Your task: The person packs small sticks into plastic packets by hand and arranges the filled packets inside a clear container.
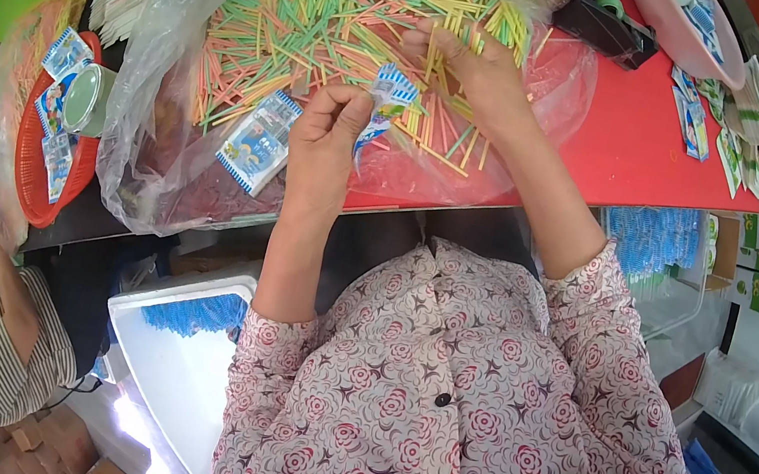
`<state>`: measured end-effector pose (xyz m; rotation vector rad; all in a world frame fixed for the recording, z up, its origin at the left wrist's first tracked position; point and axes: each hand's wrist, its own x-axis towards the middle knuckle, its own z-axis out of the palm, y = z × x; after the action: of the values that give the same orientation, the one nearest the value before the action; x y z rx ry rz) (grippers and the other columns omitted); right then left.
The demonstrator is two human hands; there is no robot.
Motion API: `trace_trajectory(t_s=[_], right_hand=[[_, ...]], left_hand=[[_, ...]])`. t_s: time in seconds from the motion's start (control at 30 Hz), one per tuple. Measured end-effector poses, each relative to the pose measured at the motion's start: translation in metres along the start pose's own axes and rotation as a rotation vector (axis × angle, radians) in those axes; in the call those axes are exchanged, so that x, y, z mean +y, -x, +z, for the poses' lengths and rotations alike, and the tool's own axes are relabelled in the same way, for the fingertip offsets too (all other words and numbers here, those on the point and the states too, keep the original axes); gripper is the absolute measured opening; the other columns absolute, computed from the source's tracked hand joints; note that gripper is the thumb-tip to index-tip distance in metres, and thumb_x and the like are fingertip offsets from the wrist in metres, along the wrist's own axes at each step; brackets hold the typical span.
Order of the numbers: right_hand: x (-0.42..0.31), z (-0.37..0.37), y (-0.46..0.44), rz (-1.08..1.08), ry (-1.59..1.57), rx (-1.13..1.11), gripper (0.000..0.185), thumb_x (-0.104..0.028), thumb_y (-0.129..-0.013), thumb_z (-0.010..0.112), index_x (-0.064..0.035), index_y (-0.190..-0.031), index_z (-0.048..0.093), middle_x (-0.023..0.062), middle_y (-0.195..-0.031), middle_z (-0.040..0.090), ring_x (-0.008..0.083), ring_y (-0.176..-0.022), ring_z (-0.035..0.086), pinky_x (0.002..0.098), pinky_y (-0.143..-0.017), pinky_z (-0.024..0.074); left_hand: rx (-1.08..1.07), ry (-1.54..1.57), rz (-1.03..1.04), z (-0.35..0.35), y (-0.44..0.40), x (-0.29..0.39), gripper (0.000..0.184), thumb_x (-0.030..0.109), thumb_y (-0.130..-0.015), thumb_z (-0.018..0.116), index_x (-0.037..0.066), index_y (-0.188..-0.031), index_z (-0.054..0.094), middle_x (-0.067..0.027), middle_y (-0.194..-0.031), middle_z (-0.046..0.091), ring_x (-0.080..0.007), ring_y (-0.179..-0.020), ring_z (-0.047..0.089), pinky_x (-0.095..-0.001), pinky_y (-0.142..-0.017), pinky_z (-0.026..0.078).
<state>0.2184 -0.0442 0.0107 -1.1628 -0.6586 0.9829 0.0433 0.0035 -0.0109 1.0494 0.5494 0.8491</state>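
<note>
My left hand [327, 131] is closed, pinching a blue-and-white printed sachet [390, 102] between thumb and fingers above the near edge of the pile. A second sachet [259, 142] lies flat on the clear plastic just left of that hand. My right hand [476, 63] reaches into a heap of thin pink, yellow and green sticks [326, 20], its fingers curled round a few of them. A large clear plastic bag [155, 96], spread open on the red table [609, 146], holds the heap.
At left, a red basket [34, 166] holds sachets and a lidded tub [87, 99]. A tape dispenser [605, 23] and a pink basin [728, 45] stand back right, near more packets [690, 114]. A white bin [171, 383] stands below; a co-worker [15, 345] sits lower left.
</note>
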Motion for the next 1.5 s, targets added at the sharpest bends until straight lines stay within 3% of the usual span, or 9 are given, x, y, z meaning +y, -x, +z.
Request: trace_trajectory(t_s=[0.17,0.33,0.47,0.57,0.6,0.7,0.9,1.27,1.5], right_hand=[[0.014,-0.009,-0.010,-0.412,0.727,0.030,0.029,-0.022,-0.094,0.055,-0.0014,-0.115,0.059,0.0108,-0.109,0.065,0.0146,-0.101,0.060,0.0261,-0.089,0.0464],[0.014,-0.017,-0.008,-0.285,0.637,0.080,0.023,-0.022,-0.094,0.056,-0.0055,-0.108,0.063,0.0052,-0.100,0.065,0.0096,-0.091,0.058,0.0239,-0.080,0.0460],[-0.014,-0.018,0.002,-0.302,0.487,0.274,0.021,-0.022,-0.093,0.058,-0.0056,-0.104,0.064,0.0001,-0.082,0.061,0.0077,-0.076,0.054,0.0235,-0.069,0.0439],[-0.030,-0.027,0.013,0.098,-0.412,-0.282,0.018,-0.021,-0.091,0.060,-0.0062,-0.100,0.064,-0.0044,-0.070,0.052,0.0068,-0.064,0.046,0.0231,-0.061,0.0397],[-0.031,-0.021,0.017,0.098,-0.413,-0.282,0.018,-0.021,-0.091,0.060,-0.0062,-0.100,0.064,-0.0044,-0.070,0.052,0.0068,-0.064,0.046,0.0231,-0.061,0.0397],[-0.033,0.020,0.039,0.012,0.435,0.032,0.023,-0.021,-0.090,0.062,-0.0032,-0.103,0.065,-0.0062,-0.072,0.056,0.0051,-0.064,0.049,0.0222,-0.060,0.0416],[-0.028,0.007,0.042,-0.072,0.565,-0.151,0.030,-0.021,-0.087,0.065,-0.0011,-0.109,0.065,-0.0054,-0.078,0.061,0.0037,-0.067,0.052,0.0216,-0.059,0.0441],[-0.042,-0.001,0.046,0.177,0.909,-0.300,0.026,-0.017,-0.083,0.064,-0.0017,-0.103,0.065,0.0067,-0.069,0.062,0.0109,-0.066,0.060,0.0276,-0.061,0.0479],[-0.005,-0.001,0.044,-0.242,0.851,-0.102,0.021,-0.021,-0.092,0.055,-0.0017,-0.093,0.061,0.0003,-0.066,0.057,0.0075,-0.055,0.052,0.0245,-0.052,0.0441]], left_hand=[[0.055,-0.032,0.063,0.006,0.002,0.005,0.004,0.008,-0.092,0.058,0.003,-0.092,0.059,0.0044,-0.083,0.056,-0.0030,-0.072,0.047,-0.0175,-0.065,0.039],[-0.007,-0.048,0.102,-0.005,0.006,-0.002,0.005,0.007,-0.093,0.057,0.004,-0.089,0.055,0.0038,-0.082,0.053,-0.0035,-0.068,0.043,-0.0188,-0.061,0.038],[-0.045,-0.155,0.260,-0.003,0.004,-0.005,0.008,0.007,-0.093,0.055,0.004,-0.086,0.052,0.0020,-0.083,0.049,-0.0042,-0.067,0.040,-0.0191,-0.060,0.037],[-0.004,-0.283,0.253,-0.002,0.007,-0.005,0.009,0.007,-0.092,0.056,0.003,-0.085,0.051,-0.0008,-0.084,0.048,-0.0073,-0.067,0.043,-0.0212,-0.061,0.038],[0.018,-0.348,0.252,-0.002,0.007,-0.005,0.010,0.007,-0.092,0.056,0.003,-0.084,0.050,-0.0022,-0.084,0.048,-0.0089,-0.068,0.044,-0.0223,-0.061,0.038],[0.011,-0.573,0.443,-0.006,0.003,-0.006,0.010,0.007,-0.091,0.057,0.002,-0.084,0.050,-0.0048,-0.082,0.049,-0.0138,-0.069,0.046,-0.0255,-0.063,0.039],[-0.036,-0.564,0.379,-0.007,0.004,-0.002,0.010,0.008,-0.088,0.059,0.002,-0.084,0.051,-0.0088,-0.080,0.050,-0.0230,-0.071,0.048,-0.0311,-0.066,0.040],[-0.204,-1.020,0.785,0.005,0.002,0.016,0.008,0.007,-0.079,0.062,0.008,-0.083,0.056,-0.0060,-0.082,0.056,-0.0288,-0.082,0.050,-0.0401,-0.076,0.036],[-0.148,-0.937,0.715,-0.006,0.001,0.010,0.006,0.004,-0.081,0.060,0.006,-0.083,0.054,-0.0071,-0.083,0.054,-0.0263,-0.076,0.050,-0.0358,-0.071,0.039]])
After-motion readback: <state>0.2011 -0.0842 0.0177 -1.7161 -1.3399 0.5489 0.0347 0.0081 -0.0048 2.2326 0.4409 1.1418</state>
